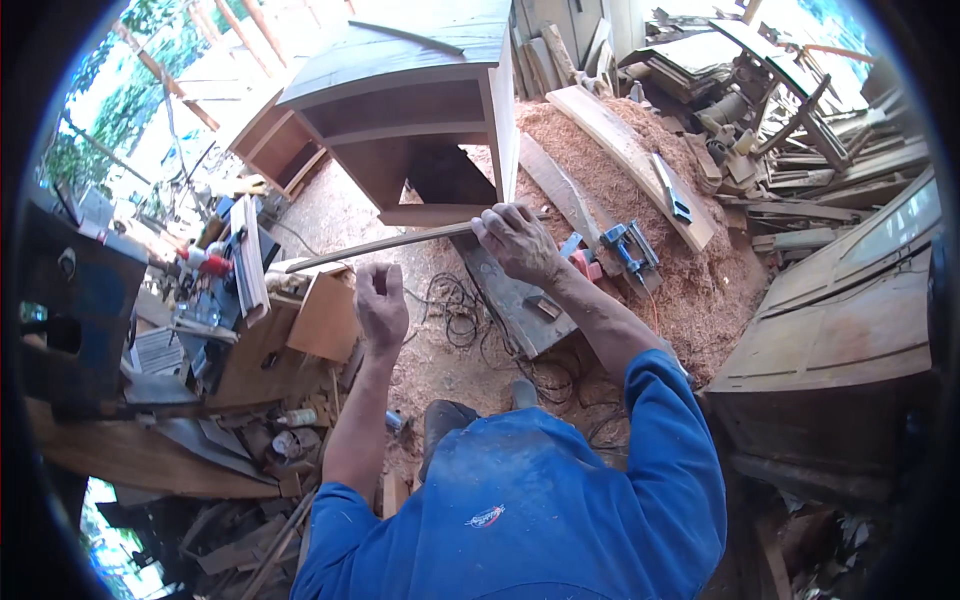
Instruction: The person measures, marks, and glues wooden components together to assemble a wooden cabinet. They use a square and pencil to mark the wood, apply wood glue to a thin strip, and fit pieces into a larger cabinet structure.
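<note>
A long thin wooden strip [385,243] runs roughly level in front of an unfinished wooden cabinet [410,128]. At the strip's right end, near the cabinet's lower right corner, my right hand [518,243] has its fingers closed around it. My left hand [382,312] is raised just below the middle of the strip, apart from it, with curled fingers pressed together; whatever may be in them is hidden. Another narrow strip [405,37] lies on the cabinet top. Below my right forearm is a dark plank bench [515,305] with a small wood block [544,306] on it.
Wood shavings [700,300] cover the floor at right, with a blue nail gun [630,250], a long board [630,160] and a handsaw [672,190]. Coiled cords [455,310] lie ahead of my feet. A wooden panel [840,290] stands at right; a cluttered workbench [200,350] at left.
</note>
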{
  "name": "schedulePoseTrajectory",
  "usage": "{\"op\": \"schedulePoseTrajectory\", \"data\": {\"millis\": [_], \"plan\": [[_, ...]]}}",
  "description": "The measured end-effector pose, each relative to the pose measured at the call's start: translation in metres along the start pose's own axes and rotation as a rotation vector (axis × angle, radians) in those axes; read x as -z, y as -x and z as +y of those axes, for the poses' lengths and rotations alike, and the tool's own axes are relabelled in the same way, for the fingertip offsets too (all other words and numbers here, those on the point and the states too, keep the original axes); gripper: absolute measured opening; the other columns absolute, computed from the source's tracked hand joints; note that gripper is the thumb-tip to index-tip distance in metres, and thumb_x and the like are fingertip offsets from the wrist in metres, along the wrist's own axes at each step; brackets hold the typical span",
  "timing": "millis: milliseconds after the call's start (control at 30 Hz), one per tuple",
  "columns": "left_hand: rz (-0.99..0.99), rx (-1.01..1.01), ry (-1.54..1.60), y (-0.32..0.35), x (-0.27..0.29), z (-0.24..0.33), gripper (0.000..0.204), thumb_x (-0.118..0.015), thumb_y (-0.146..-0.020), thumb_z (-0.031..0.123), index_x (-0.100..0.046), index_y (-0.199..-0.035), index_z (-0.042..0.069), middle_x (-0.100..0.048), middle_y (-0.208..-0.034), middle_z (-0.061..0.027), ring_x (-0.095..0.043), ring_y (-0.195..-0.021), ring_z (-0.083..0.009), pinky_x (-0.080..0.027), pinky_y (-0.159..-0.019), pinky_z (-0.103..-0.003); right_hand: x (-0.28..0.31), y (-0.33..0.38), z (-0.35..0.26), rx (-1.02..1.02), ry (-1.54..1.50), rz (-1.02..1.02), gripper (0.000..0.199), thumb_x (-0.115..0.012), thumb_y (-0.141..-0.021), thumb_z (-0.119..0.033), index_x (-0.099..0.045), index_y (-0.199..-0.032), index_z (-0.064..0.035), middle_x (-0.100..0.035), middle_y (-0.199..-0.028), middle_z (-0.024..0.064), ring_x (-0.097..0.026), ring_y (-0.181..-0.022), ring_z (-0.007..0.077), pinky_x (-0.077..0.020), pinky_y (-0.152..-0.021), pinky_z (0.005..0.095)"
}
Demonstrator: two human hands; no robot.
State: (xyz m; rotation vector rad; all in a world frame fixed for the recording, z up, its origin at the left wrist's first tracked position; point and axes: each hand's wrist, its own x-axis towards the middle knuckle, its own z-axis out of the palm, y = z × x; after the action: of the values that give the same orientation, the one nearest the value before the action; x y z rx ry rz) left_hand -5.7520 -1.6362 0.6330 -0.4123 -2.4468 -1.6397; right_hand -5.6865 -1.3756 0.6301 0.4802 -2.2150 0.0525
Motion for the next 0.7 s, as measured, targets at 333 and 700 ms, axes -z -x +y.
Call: {"op": "schedulePoseTrajectory", "data": {"millis": [333,700], "plan": [[-0.647,-1.440,-0.591,-0.263,-0.082,-0.010,0.055,-0.069,-0.081,0.014,-0.056,-0.134,0.005,-0.056,-0.117,-0.0148,-0.054,-0.118,-0.0348,-0.043,-0.107,-0.051,-0.149,-0.058,0.052,-0.253,0.118,0.150,0.036,-0.063,-0.079,-0.019,-0.066,-0.112,-0.0055,-0.056,-0.113,0.0068,-0.053,-0.110,0.0250,-0.0433,-0.095,0.0420],[-0.863,-1.426,-0.498,-0.352,-0.149,-0.079,0.059,-0.053,-0.086,0.002,-0.046,-0.145,0.009,-0.044,-0.145,-0.0177,-0.036,-0.140,-0.0427,-0.028,-0.118,-0.056,-0.232,-0.068,0.082,-0.502,0.444,0.226,0.028,-0.069,-0.074,-0.025,-0.072,-0.101,-0.0200,-0.059,-0.111,-0.0036,-0.055,-0.108,0.0191,-0.0443,-0.091,0.0384]]}}
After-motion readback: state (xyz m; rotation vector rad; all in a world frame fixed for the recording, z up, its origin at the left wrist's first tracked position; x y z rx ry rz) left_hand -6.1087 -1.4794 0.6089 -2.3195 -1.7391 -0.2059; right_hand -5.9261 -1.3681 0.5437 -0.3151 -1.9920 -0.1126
